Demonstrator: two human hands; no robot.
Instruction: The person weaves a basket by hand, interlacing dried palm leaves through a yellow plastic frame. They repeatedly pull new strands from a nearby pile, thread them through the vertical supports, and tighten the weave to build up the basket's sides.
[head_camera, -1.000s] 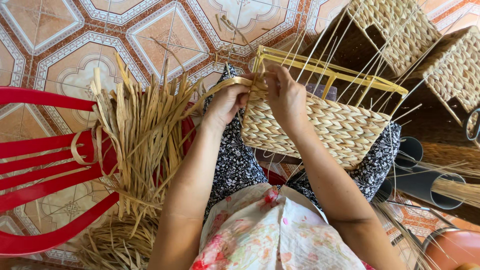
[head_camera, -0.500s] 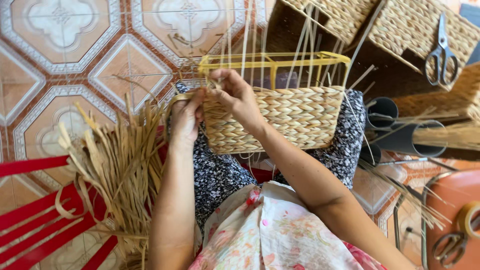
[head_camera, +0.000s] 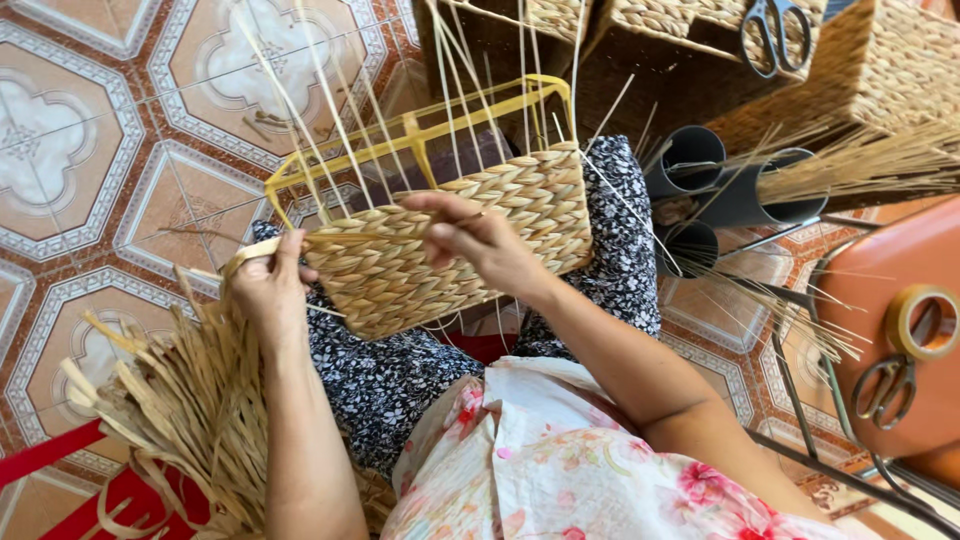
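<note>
A half-woven straw basket (head_camera: 520, 215) on a yellow wire frame (head_camera: 420, 135) rests on my lap, tilted, with thin upright stakes sticking out of its top. My left hand (head_camera: 268, 290) pinches a flat straw strand at the basket's left corner. My right hand (head_camera: 475, 240) lies on the woven front wall, fingers pressing a strand along the top row. A bundle of loose dried straw strips (head_camera: 185, 405) lies just left of my left arm, on a red plastic chair (head_camera: 60, 470).
Finished woven baskets (head_camera: 880, 60) stand at the back right, one with scissors (head_camera: 775, 30) on top. Dark tubes (head_camera: 735, 185) hold thin stalks. An orange stool (head_camera: 890, 270) at right carries a tape roll (head_camera: 925, 320) and scissors (head_camera: 885, 385). The floor is patterned tile (head_camera: 110, 150).
The view has swung right and the basket now sits tilted, left corner lower. My left hand has drawn its strand down and left; my right hand stays on the front wall.
</note>
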